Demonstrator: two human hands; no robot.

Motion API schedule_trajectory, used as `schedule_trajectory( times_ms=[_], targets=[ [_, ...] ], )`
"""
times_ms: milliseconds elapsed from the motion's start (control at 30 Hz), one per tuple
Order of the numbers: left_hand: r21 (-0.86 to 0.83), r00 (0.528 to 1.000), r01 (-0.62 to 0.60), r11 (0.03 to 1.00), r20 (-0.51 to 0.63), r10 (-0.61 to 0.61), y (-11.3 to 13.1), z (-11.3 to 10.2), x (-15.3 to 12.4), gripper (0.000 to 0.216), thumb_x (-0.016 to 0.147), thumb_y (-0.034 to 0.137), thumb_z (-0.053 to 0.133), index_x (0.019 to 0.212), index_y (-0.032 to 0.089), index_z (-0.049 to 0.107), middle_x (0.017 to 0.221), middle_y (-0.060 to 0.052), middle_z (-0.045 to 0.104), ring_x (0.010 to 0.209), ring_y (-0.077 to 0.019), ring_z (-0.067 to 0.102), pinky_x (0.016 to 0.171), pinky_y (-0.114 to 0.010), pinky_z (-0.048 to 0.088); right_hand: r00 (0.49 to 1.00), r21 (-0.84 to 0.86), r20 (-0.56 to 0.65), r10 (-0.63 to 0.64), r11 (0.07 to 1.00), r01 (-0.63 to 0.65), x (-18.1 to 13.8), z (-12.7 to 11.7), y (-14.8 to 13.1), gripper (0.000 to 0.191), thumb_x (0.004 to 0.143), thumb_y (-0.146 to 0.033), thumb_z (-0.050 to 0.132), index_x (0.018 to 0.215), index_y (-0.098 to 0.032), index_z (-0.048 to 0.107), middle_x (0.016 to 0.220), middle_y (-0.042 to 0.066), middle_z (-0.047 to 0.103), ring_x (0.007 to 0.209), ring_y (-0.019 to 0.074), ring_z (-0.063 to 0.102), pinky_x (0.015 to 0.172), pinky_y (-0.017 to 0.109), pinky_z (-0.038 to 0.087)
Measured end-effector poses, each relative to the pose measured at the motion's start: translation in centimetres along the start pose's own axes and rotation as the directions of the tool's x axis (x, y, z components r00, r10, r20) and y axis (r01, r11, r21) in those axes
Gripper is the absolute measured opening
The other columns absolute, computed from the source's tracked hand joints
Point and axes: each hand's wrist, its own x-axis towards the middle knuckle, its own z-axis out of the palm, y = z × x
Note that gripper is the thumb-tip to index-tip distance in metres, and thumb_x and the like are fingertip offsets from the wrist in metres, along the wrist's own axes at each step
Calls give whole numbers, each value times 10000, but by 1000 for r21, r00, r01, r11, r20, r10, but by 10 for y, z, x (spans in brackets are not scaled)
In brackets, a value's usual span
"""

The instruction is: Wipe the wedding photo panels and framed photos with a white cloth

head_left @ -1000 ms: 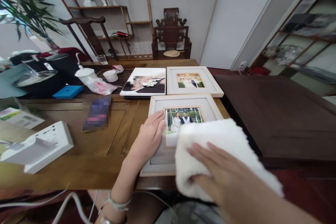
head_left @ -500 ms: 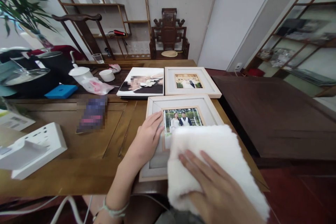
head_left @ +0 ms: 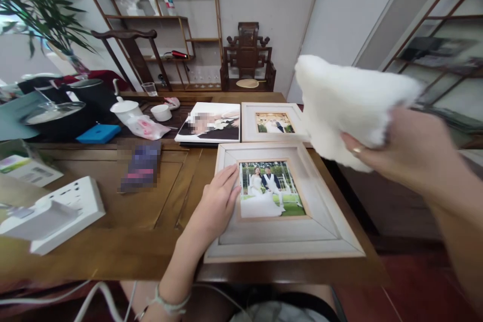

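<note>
Lifted off the photo frame [head_left: 279,237], the cloth [head_left: 350,100] is now gripped in the right hand [head_left: 407,153], raised up and to the right, well clear. That frame is laid flat at the table [head_left: 113,246] edge, long axis away from the body. It is pinned on its left by the flat, open left hand [head_left: 217,204], the nearer one.

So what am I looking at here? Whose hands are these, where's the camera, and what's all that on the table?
There is no machine here. These are a person's own two bare hands, filmed by a camera worn on their head that looks forward and down. The left hand lies flat on the left side of a pale picture frame, which holds a wedding photo and lies on the wooden table. The right hand grips a fluffy white cloth, raised in the air, clear of the frame. Behind lie a second frame and a large photo print. To the left is a white power strip.
</note>
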Motion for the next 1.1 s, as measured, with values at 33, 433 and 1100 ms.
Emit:
schedule_trajectory(
  times_ms=[33, 433, 1100],
  targets=[
    [-3, 1000, 4, 1000, 1, -4, 0, 0, 0, 434, 965, 264, 372, 1368, 118, 438, 1439, -146, 447, 1341, -254, 396, 1095, -464, 362, 995, -54, -64, -79, 996, 75, 18, 11, -8, 74, 827, -260, 551, 866, -199, 568, 685, 80, 635, 598, 277, 633, 482, 360, 474],
    [-17, 1000, 30, 999, 1, -30, 9, -7, 2, 335, 955, 215, 390, 1246, 172, 550, 1347, -125, 521, 1304, -266, 432, 1048, -460, 407, 669, 255, 201, -716, 697, 670, 79, 136, -121, 349, 880, -33, 491, 1176, -191, 588, 1374, 102, 518, 1319, 256, 390, 1037, 435, 366],
    [7, 1000, 16, 1000, 14, -16, -1, 0, 2, 444, 963, 274, 360, 1391, 167, 416, 1462, -112, 431, 1363, -237, 371, 1099, -470, 356, 877, -45, 369, -308, 936, 348, 12, 62, 10, 386, 687, 16, 479, 1004, -180, 580, 838, 87, 654, 713, 216, 612, 563, 304, 402]
  ],
)
